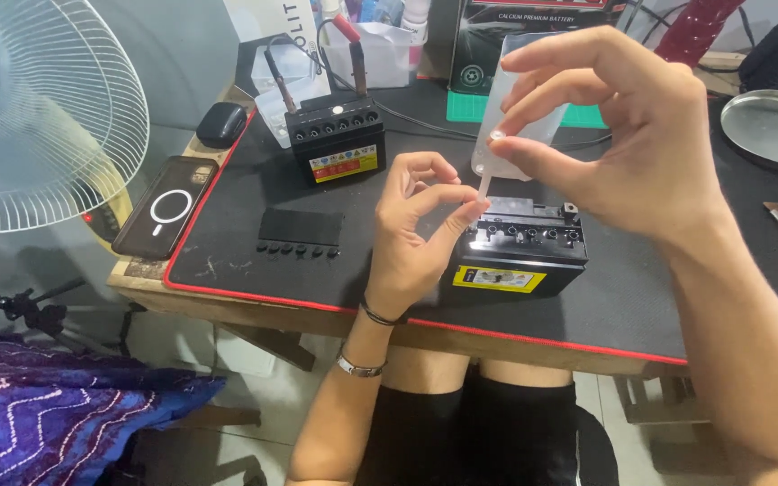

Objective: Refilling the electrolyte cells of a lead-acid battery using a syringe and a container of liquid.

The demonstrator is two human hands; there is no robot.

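My right hand (623, 135) is raised, its grip closed on a clear plastic bottle pack (517, 99) above the near black battery (520, 255) on the desk (254, 270). My left hand (420, 225) curls up, fingertips pinching the pack's thin nozzle (482, 187).

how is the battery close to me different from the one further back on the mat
The near battery sits under both hands, with the left hand and right hand holding a clear plastic piece over its open filler holes; the far battery is untouched. The far one has two clip leads standing on it; the near one has none. The near label is plain yellow, the far one yellow and red. Both are small black boxes on the black mat.
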